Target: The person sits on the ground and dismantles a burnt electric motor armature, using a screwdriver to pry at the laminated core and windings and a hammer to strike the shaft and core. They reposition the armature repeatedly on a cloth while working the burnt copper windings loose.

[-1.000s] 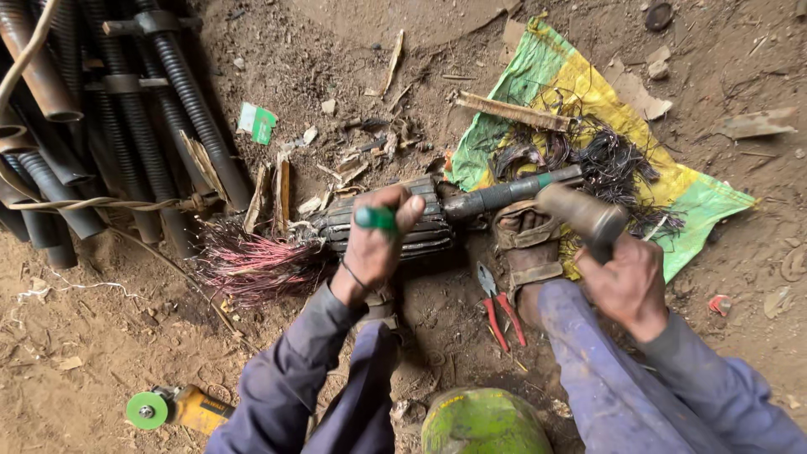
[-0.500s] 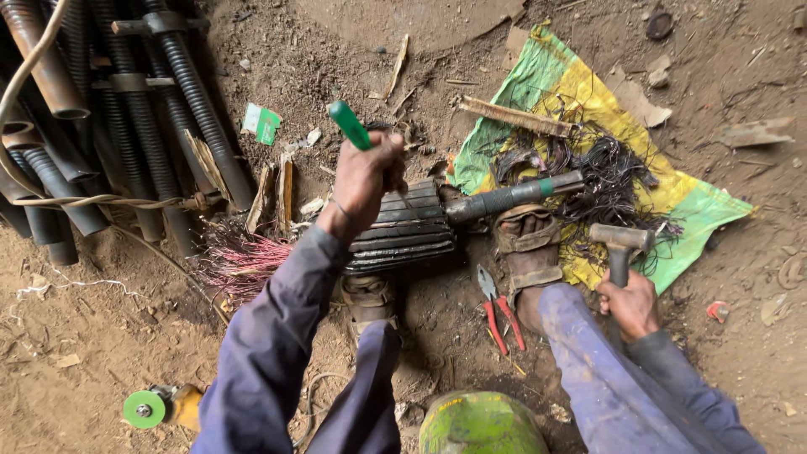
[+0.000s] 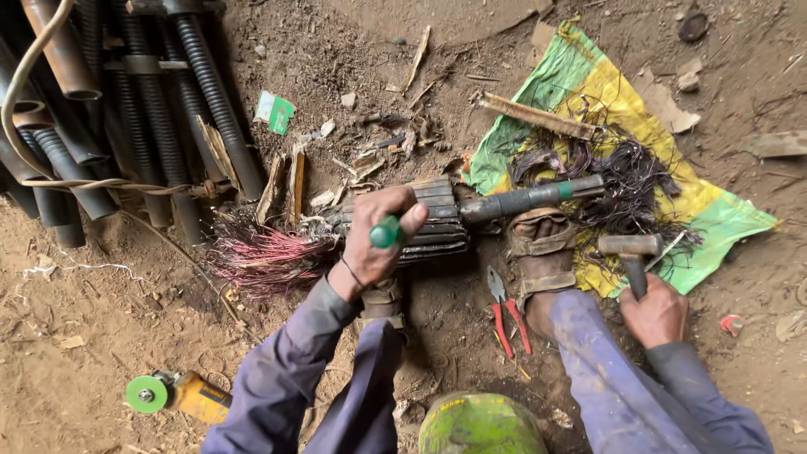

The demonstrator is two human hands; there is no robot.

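Gripping a green-handled tool (image 3: 385, 232), the left hand (image 3: 380, 238) is pressed against a ribbed motor core (image 3: 429, 220) on the dirt floor; a hammer (image 3: 632, 255) is clasped low by the right hand (image 3: 657, 313). Knuckles could be struck if a blow glances off.

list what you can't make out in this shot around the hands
Head view only:
- Tip of the green-handled tool: hidden by the left hand.
- Hammer handle's lower end: inside the right hand.
- Motor core middle: behind the left hand.
- Angle grinder body: partly behind a sleeve.
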